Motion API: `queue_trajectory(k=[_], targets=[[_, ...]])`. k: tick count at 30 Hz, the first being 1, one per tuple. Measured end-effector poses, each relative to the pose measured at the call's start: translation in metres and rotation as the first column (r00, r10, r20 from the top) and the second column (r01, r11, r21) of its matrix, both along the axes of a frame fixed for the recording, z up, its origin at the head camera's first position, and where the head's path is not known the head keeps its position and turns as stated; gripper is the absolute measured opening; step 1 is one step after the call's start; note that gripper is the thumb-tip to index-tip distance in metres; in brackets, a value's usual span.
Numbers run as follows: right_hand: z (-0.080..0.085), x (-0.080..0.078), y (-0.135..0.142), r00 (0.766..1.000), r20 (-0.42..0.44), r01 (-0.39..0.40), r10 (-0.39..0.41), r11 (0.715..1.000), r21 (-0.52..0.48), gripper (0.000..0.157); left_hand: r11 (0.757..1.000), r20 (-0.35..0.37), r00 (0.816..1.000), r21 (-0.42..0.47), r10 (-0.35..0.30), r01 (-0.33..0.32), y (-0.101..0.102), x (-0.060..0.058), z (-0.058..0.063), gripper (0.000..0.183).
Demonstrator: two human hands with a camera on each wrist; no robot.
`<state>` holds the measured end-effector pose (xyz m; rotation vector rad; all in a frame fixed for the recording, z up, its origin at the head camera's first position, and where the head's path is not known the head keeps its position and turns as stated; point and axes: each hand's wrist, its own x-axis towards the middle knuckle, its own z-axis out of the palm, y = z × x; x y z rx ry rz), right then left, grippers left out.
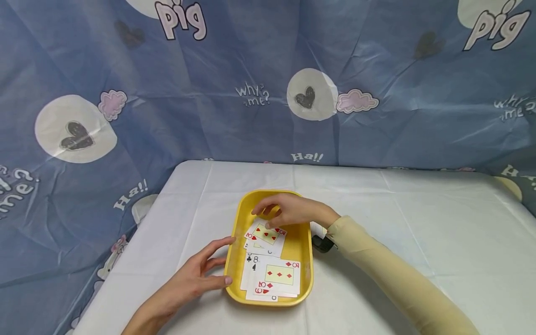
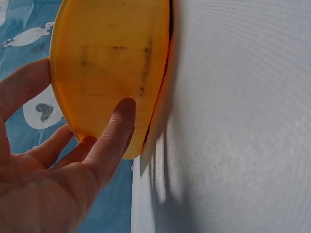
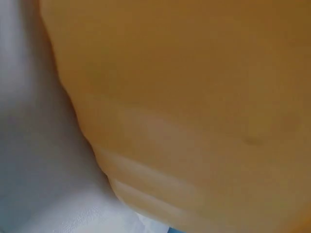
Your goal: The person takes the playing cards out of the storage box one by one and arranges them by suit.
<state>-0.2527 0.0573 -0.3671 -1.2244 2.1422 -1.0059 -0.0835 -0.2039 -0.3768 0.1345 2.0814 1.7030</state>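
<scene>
A yellow tray (image 1: 311,279) stands on the table, with playing cards lying inside. My left hand (image 1: 197,272) touches its left side, fingers spread and the thumb near the front corner; in the left wrist view the fingers (image 2: 121,116) rest against the tray's outer wall (image 2: 107,63). Over the tray's far half is my right hand (image 1: 289,209), its thumb at the edge of a red hearts card (image 1: 265,234) on the far pile. The other fingers stand apart from the thumb. A three of diamonds (image 1: 279,275) tops the near pile, overlapping an eight of spades (image 1: 254,261).
A white cloth covers the table (image 1: 418,242), and a blue printed sheet (image 1: 234,56) hangs behind it. Beside the tray, under my right wrist, sits a small black device (image 1: 321,243). The tray's wall (image 3: 184,97) fills most of the right wrist view, where no hand shows.
</scene>
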Motion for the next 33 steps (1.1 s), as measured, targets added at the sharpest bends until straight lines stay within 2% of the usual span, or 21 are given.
queue_trajectory(k=[8, 15, 18, 25, 33], targets=[[-0.004, -0.006, -0.010, 0.999, 0.022, -0.051, 0.049, 0.994, 0.092, 0.044, 1.000, -0.012, 1.000, 0.008, -0.002, 0.003, 0.000, 0.001, -0.001, 0.073], [-0.006, -0.005, -0.015, 0.995, -0.092, -0.017, 0.043, 0.965, 0.263, 0.052, 1.000, -0.014, 1.000, -0.002, 0.006, -0.006, 0.000, 0.001, -0.001, 0.072], [-0.006, -0.004, -0.016, 0.994, -0.105, -0.010, 0.043, 0.956, 0.294, 0.051, 1.000, -0.010, 1.000, -0.011, 0.009, -0.009, 0.000, 0.001, -0.001, 0.073], [-0.009, -0.004, -0.017, 0.996, -0.079, -0.027, 0.050, 0.965, 0.260, 0.049, 1.000, -0.005, 1.000, -0.010, 0.009, -0.009, 0.000, 0.002, -0.001, 0.073], [-0.010, -0.004, -0.018, 0.988, -0.126, -0.060, 0.086, 0.978, 0.198, 0.046, 1.000, 0.003, 1.000, -0.001, 0.006, -0.006, 0.000, 0.001, -0.001, 0.073]])
